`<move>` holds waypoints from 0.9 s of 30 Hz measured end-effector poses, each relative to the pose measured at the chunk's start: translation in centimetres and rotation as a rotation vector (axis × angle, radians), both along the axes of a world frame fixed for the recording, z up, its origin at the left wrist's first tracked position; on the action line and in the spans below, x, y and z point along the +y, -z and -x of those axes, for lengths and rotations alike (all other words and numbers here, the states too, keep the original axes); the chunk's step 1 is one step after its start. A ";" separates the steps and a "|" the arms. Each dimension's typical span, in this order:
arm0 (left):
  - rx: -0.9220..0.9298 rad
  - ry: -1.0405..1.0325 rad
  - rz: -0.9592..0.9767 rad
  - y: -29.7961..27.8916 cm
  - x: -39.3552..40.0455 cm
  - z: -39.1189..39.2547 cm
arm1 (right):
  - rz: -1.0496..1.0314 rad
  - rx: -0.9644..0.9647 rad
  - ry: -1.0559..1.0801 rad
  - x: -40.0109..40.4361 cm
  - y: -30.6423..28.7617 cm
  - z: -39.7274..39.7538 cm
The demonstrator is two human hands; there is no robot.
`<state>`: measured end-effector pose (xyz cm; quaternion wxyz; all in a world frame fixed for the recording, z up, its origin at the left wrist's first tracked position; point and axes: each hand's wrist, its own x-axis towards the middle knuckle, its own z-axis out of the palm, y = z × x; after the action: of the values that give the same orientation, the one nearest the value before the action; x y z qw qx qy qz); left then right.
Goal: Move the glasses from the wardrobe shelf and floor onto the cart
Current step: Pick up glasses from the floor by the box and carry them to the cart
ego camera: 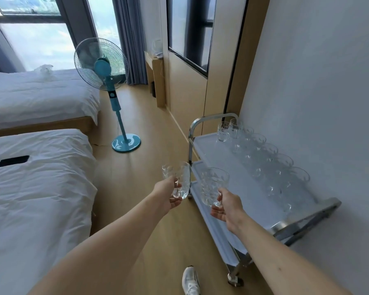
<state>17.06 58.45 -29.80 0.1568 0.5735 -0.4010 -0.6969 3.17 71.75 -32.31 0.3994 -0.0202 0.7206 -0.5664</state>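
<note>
The glasses in play are two cut-pattern tumblers, one in each hand, carried upright with their mouths up and both short of the cart [211, 143]. The left hand [168, 195] has its fingers curled round the base of the left glass [178, 179], which hangs over the wooden floor [136, 188], just beside the cart's near edge. The right hand [227, 206] grips the right glass [213, 186] low at its base, and this one already overlaps the edge of the top tray, so the right hand looks the nearer of the two to a set-down. From both hands the free tray surface lies ahead and to the right. That bare strip runs along the near side of the top tray, while a long double row of glasses [264, 160] already stands along the wall side, from the far handle towards the near rail. The likely need is to lower each glass straight down onto the bare strip without knocking the row, since glass against glass would chip or topple easily. The tray is smooth pale metal with a raised lip; a lower tray shows beneath it. Around it are a white wall on the right, two beds [41, 188] on the left, a teal standing fan [107, 81], a dark phone [13, 161] on the near bed, and a white shoe [190, 281] at the bottom.
</note>
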 end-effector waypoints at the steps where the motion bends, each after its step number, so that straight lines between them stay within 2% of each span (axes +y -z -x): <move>1: -0.010 0.004 0.003 0.3 -1.3 0.7 | 0.004 -0.002 0.000 -1.3 0.5 0.8; 15: -0.142 0.134 0.022 2.3 -17.5 13.0 | -0.027 -0.106 0.099 -16.4 5.7 11.6; 27: -0.093 0.289 -0.058 6.5 -26.9 22.8 | -0.091 -0.152 0.289 -24.2 9.1 18.1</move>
<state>-5.73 31.57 -36.33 0.0196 0.5460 -0.4659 -0.6960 -14.93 47.57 -41.44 0.3677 0.1447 0.7087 -0.5844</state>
